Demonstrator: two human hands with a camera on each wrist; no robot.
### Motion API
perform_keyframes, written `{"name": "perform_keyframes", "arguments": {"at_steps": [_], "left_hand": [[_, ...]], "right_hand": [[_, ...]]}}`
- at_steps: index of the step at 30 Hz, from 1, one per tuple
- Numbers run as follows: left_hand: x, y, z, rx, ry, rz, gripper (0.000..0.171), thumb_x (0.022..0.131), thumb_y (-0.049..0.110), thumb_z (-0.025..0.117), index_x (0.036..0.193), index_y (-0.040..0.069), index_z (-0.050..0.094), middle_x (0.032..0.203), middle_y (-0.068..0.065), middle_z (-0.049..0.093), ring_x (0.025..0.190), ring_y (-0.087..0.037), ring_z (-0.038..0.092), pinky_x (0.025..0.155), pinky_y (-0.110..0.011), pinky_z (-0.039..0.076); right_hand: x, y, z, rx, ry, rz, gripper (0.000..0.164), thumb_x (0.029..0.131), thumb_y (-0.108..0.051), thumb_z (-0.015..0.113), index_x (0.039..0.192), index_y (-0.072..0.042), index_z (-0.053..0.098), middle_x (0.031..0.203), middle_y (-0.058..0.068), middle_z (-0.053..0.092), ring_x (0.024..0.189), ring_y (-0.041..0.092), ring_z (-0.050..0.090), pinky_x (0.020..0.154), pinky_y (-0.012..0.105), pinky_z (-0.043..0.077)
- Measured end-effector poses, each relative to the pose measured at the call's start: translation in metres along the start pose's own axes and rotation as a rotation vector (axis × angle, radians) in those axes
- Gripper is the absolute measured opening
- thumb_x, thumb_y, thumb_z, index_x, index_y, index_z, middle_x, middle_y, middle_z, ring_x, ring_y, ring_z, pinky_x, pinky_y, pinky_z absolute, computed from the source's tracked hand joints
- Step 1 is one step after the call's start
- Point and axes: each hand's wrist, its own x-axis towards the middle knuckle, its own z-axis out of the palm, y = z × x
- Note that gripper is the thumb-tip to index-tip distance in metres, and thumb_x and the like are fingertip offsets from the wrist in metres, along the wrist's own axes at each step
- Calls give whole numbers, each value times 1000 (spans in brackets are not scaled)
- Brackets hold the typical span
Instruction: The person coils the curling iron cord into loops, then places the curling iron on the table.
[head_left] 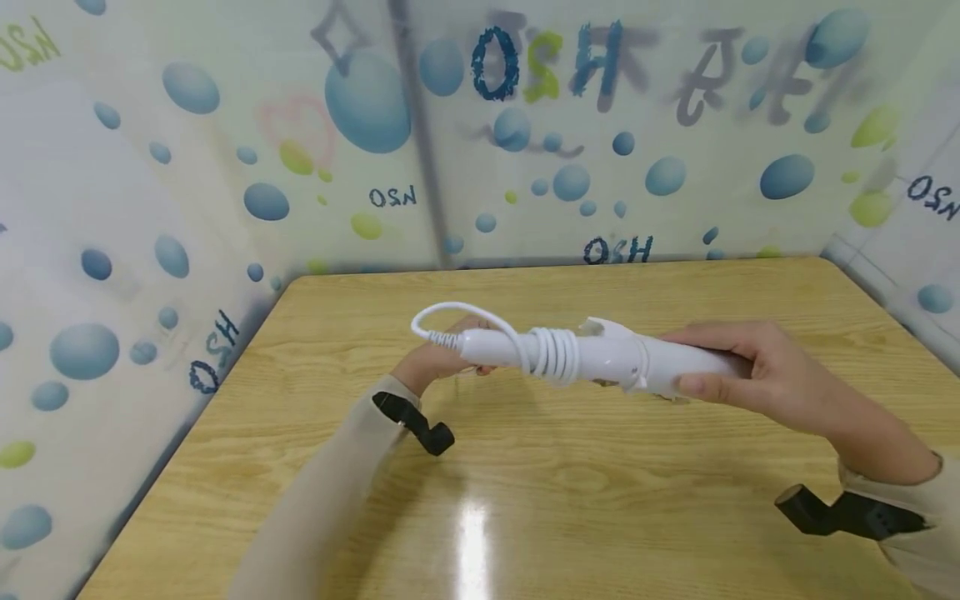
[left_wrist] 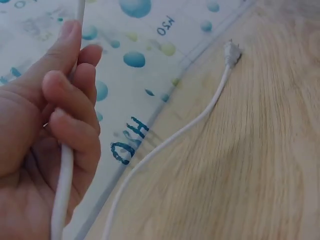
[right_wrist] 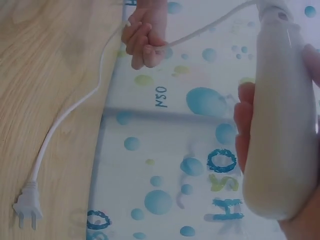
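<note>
A white hair iron (head_left: 611, 358) with a long rounded body is raised above the table, lying almost level across the head view. My right hand (head_left: 783, 379) grips its thick right end, thumb on the near side and fingers along the far side. Several turns of white cord (head_left: 555, 354) wrap its slimmer left part. Behind that left end is my left hand (head_left: 435, 364), partly hidden by the iron. In the left wrist view its curled fingers hold the cord (left_wrist: 63, 190). The loose length ends in a two-pin plug (left_wrist: 231, 53), seen against the tabletop.
The wood-grain table (head_left: 570, 492) reaches back to a wall covering (head_left: 465, 183) with blue and green bubbles and lettering. Similar panels stand at both sides. Each wrist carries a black strap with a small camera, such as the left wrist camera (head_left: 437, 438).
</note>
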Motion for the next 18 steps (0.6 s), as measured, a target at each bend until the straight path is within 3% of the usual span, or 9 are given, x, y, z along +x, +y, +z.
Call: {"name": "perform_keyframes", "arguments": {"at_steps": [2, 4, 5, 6, 10, 13, 18], "left_hand": [[0, 1, -3, -11, -43, -17, 14, 91, 5, 53, 90, -1, 66, 74, -6, 60, 62, -12, 50, 57, -27, 42], [2, 4, -6, 36, -80, -45, 19, 93, 11, 54, 103, 3, 67, 83, -10, 61, 67, -15, 50, 61, -26, 43], [3, 7, -6, 17, -97, -89, 22, 94, 13, 53, 107, 2, 66, 85, -14, 60, 66, -19, 49, 60, -27, 42], [4, 10, -7, 61, -106, -108, 24, 94, 17, 54, 110, 3, 66, 85, -16, 59, 66, -21, 48, 59, -28, 42], [5, 19, -11, 167, -74, -171, 20, 93, 16, 55, 95, 0, 67, 74, -17, 57, 59, -19, 49, 54, -28, 42], [5, 24, -14, 160, -49, -218, 21, 93, 14, 56, 80, 0, 61, 61, -14, 51, 44, -12, 41, 42, -24, 35], [6, 37, -18, 177, -60, -192, 22, 98, 14, 44, 93, 0, 60, 60, -7, 47, 40, -9, 31, 38, -22, 25]], "right_hand": [[0, -2, 1, -12, -34, -21, 43, 78, 8, 65, 118, -10, 62, 101, -4, 63, 71, 11, 56, 54, 24, 47], [-1, -3, 2, -14, -66, -39, 44, 77, 7, 68, 116, -9, 62, 99, -2, 63, 70, 11, 55, 51, 24, 46], [-2, -4, 3, -19, -83, -35, 43, 76, 6, 68, 116, -10, 62, 98, -3, 63, 69, 10, 55, 50, 24, 45], [-2, -5, 3, -27, -99, -34, 43, 76, 5, 69, 116, -11, 63, 96, -3, 63, 68, 10, 55, 48, 24, 45], [-5, -7, 2, -59, -153, -9, 42, 77, 0, 70, 116, -15, 63, 97, -4, 62, 67, 8, 54, 48, 24, 44], [-6, -7, 1, -103, -180, -6, 41, 78, -4, 71, 116, -16, 64, 100, -4, 63, 67, 6, 54, 49, 23, 43], [-6, -4, 2, -249, -207, 20, 37, 78, -18, 73, 114, -19, 65, 100, -8, 63, 69, 1, 52, 53, 21, 42]]}}
